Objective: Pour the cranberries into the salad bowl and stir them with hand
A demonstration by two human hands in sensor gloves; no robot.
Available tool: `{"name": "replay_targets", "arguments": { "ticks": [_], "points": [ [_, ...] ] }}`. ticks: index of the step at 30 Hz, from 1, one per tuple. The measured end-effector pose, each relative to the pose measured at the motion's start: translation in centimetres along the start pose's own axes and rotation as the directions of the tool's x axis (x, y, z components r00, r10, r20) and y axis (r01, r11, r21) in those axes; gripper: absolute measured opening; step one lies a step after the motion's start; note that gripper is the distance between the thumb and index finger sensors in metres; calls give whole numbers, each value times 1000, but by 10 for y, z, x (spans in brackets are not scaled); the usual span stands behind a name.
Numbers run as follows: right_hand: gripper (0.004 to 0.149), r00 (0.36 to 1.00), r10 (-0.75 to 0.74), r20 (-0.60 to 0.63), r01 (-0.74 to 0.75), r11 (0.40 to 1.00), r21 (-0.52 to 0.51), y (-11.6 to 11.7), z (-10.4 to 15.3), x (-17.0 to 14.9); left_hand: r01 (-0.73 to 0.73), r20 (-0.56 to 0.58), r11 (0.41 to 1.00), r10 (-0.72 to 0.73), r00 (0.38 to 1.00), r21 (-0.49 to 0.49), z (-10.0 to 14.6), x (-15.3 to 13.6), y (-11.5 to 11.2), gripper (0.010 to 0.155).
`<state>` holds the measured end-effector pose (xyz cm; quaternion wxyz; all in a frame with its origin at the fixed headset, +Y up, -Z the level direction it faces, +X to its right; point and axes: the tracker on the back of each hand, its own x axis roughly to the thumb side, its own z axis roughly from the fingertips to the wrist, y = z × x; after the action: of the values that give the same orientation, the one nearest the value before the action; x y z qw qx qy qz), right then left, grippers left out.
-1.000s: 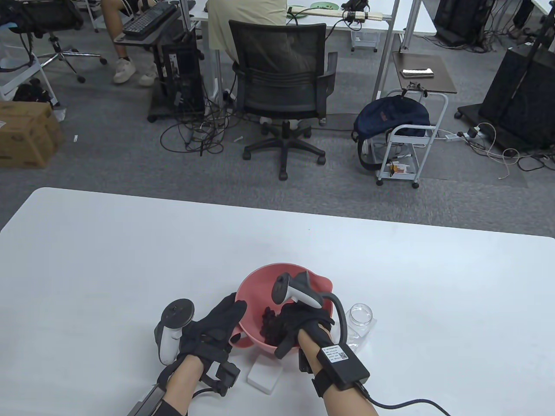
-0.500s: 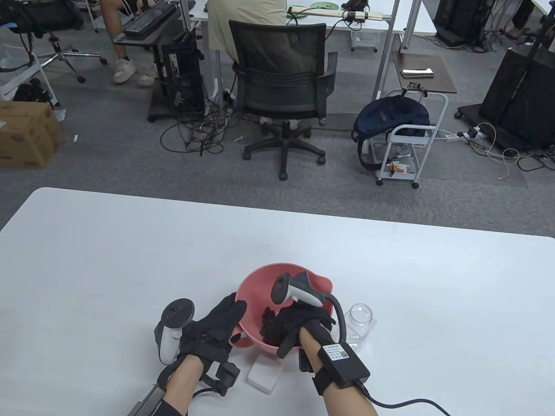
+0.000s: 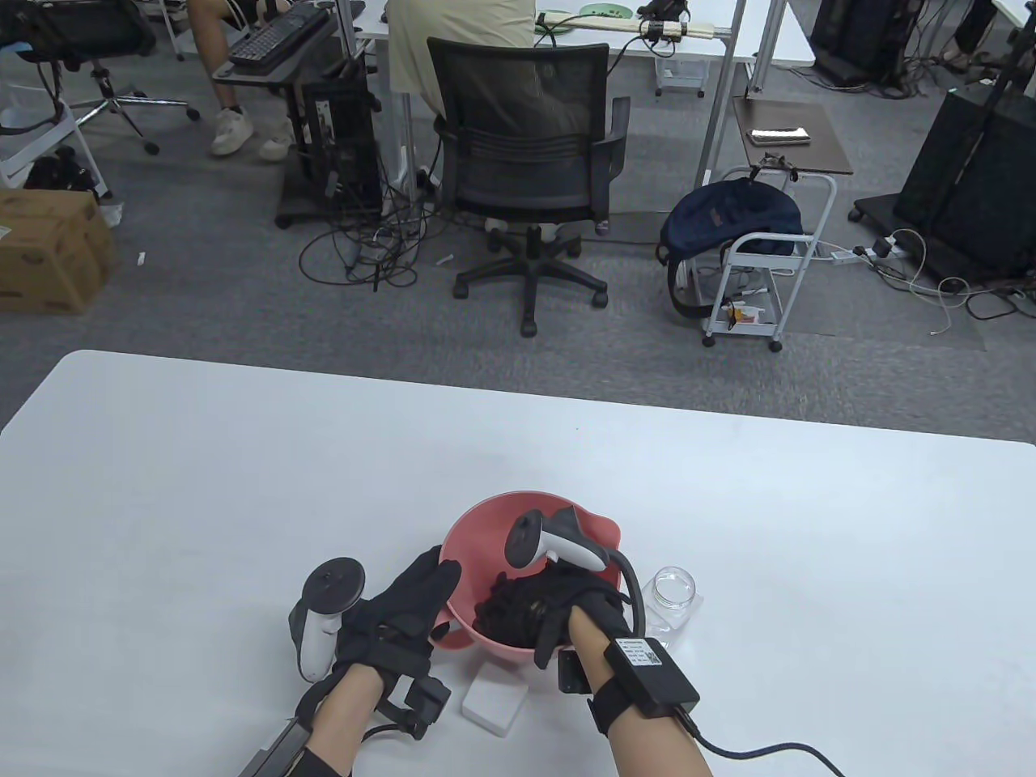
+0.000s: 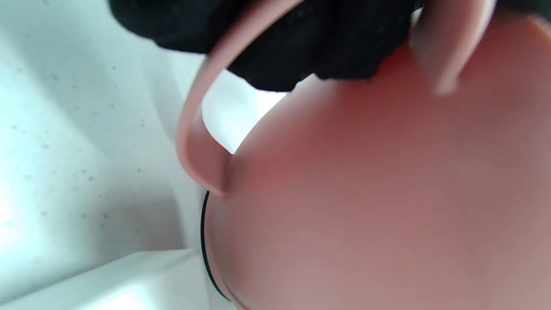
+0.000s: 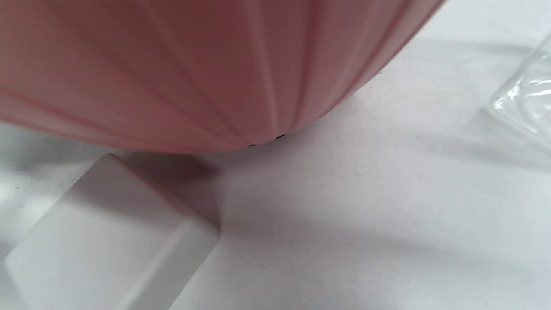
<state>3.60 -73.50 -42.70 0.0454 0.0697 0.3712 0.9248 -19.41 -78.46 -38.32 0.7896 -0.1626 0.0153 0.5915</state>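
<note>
The pink salad bowl stands on the white table near the front edge. My right hand reaches down inside it, fingers spread loosely over the dark cranberries, which are hard to tell apart from the black glove. My left hand holds the bowl's left side. In the left wrist view its gloved fingers curl at the loop handle of the bowl. The right wrist view shows only the ribbed outer wall of the bowl.
An empty clear jar lies on its side just right of the bowl, also visible as the jar. A white square lid lies in front of the bowl, the same lid. Beyond the table are an office chair and a seated person.
My right hand has shifted left inside the bowl and now covers the cranberries that showed beside it before. The left hand and the bowl have not moved.
</note>
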Motion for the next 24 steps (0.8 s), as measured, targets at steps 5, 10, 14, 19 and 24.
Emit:
{"name": "replay_targets", "arguments": {
  "ticks": [5, 10, 14, 19, 24],
  "points": [
    [61, 999, -33, 37, 33, 999, 3, -2, 2, -1, 38, 11, 999, -38, 999, 36, 1, 2, 1, 79],
    [64, 996, -60, 67, 61, 998, -23, -3, 3, -1, 84, 28, 993, -87, 996, 85, 4, 5, 1, 76],
    [67, 990, -91, 110, 98, 994, -57, -5, 5, -2, 105, 41, 986, -111, 993, 128, 7, 8, 1, 74],
    [72, 963, -175, 203, 208, 967, -149, -8, 14, -2, 129, 44, 977, -138, 989, 169, 8, 10, 2, 72],
    [72, 937, -253, 239, 322, 891, -319, -25, 36, -6, 125, 39, 972, -136, 990, 198, 10, 9, 2, 72]
  ]
}}
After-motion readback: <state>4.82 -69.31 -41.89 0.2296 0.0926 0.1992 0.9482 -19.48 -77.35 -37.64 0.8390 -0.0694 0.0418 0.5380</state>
